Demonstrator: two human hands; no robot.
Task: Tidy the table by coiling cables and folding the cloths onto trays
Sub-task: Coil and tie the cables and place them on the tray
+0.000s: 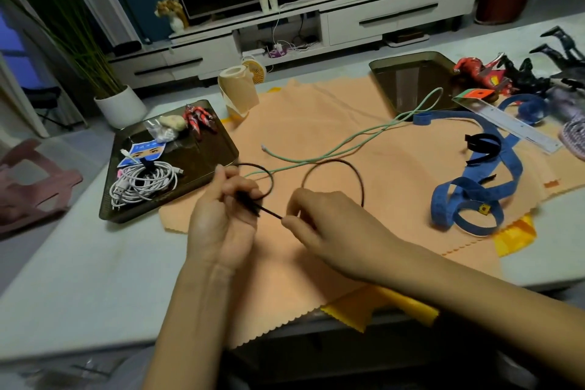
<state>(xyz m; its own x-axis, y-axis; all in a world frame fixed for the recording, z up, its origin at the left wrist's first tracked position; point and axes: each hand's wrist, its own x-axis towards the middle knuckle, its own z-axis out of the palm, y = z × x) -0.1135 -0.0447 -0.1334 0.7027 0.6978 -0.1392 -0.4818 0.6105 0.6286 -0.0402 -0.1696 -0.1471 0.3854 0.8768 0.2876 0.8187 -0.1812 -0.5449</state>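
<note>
Gripped the black cable (271,213) in the left hand (221,215), fingers curled round its end, one loop rising past the knuckles. Pinched the same strand in the right hand (326,231), a second loop arching behind it. Held both above the peach cloth (316,117) spread on the worktop (79,279). Beyond, a mint-green cable (348,137) reaching onto the far tray (408,68); on the left tray (205,149), a coiled white cable (142,182).

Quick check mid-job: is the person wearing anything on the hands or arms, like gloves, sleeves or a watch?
No. The left hand and right hand are bare, with no gloves, rings or watch showing. The left forearm and right forearm are uncovered to the frame's edge; no sleeve is visible.
</note>
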